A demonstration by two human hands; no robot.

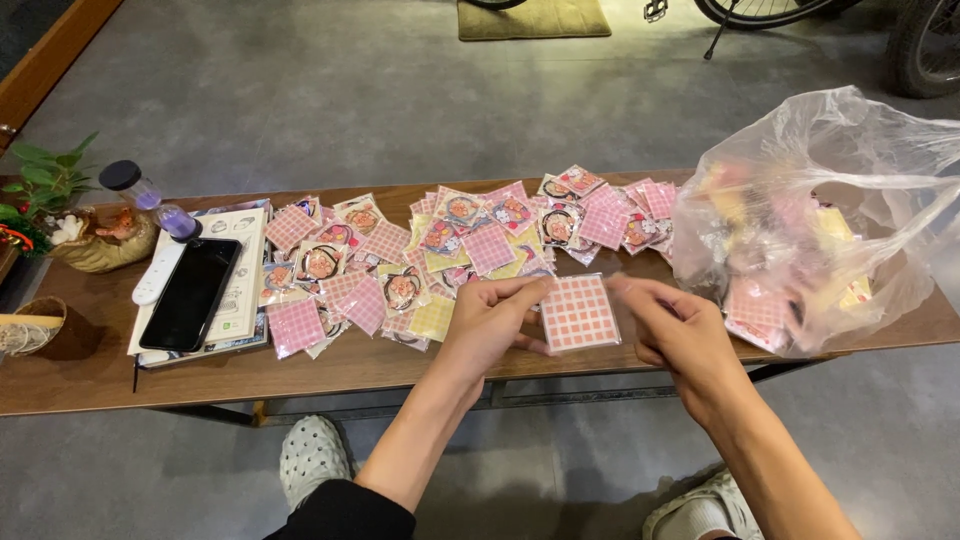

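Both hands hold one small square packet [579, 312] with a pink checked pattern, just above the front edge of a long wooden table [90, 370]. My left hand [490, 318] pinches its left edge. My right hand [680, 335] grips its right edge. Behind the packet lies a wide pile of similar small packets [450, 250], some pink checked, some yellow, some with cartoon faces. At the right stands a clear plastic bag [820, 200] holding more such packets.
A black phone [192, 292] lies on a white book [240, 300] at the left, with a white remote [157, 272], a purple hourglass [150, 200], a potted plant [45, 185] and a small basket [30, 325]. Bicycle wheels [925, 45] stand on the floor beyond.
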